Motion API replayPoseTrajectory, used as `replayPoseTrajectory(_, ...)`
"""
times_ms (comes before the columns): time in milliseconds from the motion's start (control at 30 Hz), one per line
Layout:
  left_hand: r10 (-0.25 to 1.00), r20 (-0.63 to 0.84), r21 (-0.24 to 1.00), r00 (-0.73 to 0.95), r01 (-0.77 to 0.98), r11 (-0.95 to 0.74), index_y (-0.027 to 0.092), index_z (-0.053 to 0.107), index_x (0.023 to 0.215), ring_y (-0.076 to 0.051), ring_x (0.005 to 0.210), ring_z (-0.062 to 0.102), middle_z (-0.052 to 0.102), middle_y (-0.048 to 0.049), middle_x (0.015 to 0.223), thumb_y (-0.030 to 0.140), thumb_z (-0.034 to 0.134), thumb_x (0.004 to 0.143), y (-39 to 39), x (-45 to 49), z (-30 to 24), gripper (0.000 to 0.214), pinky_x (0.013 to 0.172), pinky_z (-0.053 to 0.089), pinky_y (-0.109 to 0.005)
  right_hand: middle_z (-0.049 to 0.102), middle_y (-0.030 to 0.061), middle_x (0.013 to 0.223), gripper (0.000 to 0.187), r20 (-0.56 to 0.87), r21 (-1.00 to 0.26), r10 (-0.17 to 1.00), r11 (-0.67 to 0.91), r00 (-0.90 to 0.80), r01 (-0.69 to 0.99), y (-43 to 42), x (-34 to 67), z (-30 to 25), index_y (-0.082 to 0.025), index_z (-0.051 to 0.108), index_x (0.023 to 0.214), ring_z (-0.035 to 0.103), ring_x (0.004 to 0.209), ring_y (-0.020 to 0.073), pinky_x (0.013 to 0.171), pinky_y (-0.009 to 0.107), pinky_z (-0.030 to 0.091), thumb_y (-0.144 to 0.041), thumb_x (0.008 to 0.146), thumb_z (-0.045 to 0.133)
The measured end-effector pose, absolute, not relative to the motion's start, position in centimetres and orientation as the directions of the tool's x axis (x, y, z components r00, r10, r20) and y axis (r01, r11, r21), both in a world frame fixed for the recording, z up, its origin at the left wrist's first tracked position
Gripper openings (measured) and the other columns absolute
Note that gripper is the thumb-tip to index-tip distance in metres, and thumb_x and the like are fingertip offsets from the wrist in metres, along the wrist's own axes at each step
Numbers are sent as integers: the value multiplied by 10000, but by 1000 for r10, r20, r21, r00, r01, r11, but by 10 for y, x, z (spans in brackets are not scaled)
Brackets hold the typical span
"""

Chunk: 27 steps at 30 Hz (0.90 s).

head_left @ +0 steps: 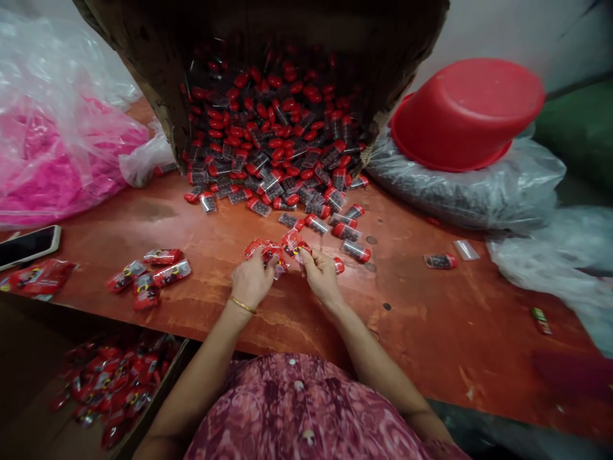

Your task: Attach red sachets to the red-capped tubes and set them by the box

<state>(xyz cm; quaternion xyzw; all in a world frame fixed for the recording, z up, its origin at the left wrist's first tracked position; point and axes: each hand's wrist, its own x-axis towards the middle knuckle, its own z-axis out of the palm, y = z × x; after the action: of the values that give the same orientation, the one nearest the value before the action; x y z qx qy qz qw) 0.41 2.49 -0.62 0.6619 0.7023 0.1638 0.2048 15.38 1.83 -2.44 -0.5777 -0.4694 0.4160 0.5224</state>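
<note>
My left hand (252,281), with a gold bangle at its wrist, is closed on several red printed wrappers (260,246) above the table. Close beside it, my right hand (320,273) pinches one red printed wrapper (293,242) between thumb and fingers. Whether anything is inside these wrappers I cannot make out. Just beyond my hands lie clear tubes with red caps (355,250), filled with small dark pieces. More tubes spill from a tipped cardboard box (160,89). Left of my hands lie several filled red packets (146,292).
A floor-level carton (160,396) holds many red packets. On the table (412,332) lie a phone (29,247), a red wrapper stack (41,278) and a lone tube (440,260). A pink-filled bag (62,160) stands left; a red tub (472,115) rests on a plastic bag (460,198) at right.
</note>
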Motion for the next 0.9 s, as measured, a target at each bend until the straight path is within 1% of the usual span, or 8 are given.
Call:
replayPoseTrajectory(167,973,229,717,-21,680,-154,127,570,1173,-290,1195,488,562,-194,1245,451,481,812,15,-1,2,493,1013,333,-413,424,-54,470,421,39,-997,981,27,190,66,7,150,-22,-205,442,541,372,437,79,447,223,300,-552,768,516)
replayPoseTrajectory(233,986,164,867,23,473,-155,156,650,1037,-270,1163,513,595,-149,1216,486,527,777,13,0,2,438,1004,355,-399,450,-52,489,389,17,-1000,989,14,147,19,4,147,-21,-203,486,596,392,433,82,441,221,314,-553,763,519)
replayPoseTrajectory(333,995,-70,992,68,109,62,149,697,830,-203,844,626,704,-84,883,489,616,710,10,9,0,370,821,468,-333,443,-51,496,379,37,-999,996,35,85,20,1,142,-20,-202,491,614,394,437,85,442,217,316,-536,793,482)
replayPoseTrajectory(433,979,-204,974,-1,-98,203,137,682,650,-125,622,574,667,-18,636,426,726,611,9,20,0,295,684,461,-257,419,-46,500,408,82,-988,996,76,39,135,-2,142,-21,-202,472,578,382,460,91,460,220,304,-516,835,428)
replayPoseTrajectory(533,965,-255,953,-66,-185,239,132,682,623,-101,593,555,666,-9,625,391,773,551,11,25,0,284,647,440,-234,499,-8,575,409,124,-911,989,80,85,405,-5,153,-22,-201,538,643,462,557,130,553,249,365,-486,883,368)
replayPoseTrajectory(667,941,-318,931,-119,-229,286,125,656,571,-85,569,541,654,-1,596,401,799,501,14,25,0,319,606,415,-217,602,140,1007,334,260,-574,948,-3,186,819,-11,183,-33,-166,612,959,514,940,270,830,415,401,-455,830,505)
replayPoseTrajectory(767,936,-337,914,-101,-273,300,120,627,534,-77,556,530,637,6,576,423,808,472,15,27,0,358,588,404,-211,584,163,1098,256,306,-443,952,127,17,888,-21,208,-50,-145,599,1009,484,1058,288,927,477,378,-310,854,479)
replayPoseTrajectory(900,931,-351,900,-103,-312,304,119,626,568,-78,537,513,616,15,560,463,795,471,15,36,-5,395,564,395,-213,572,140,1178,258,412,-476,899,352,-149,806,-41,231,-63,-156,573,1053,438,1203,266,1012,492,339,-176,854,410)
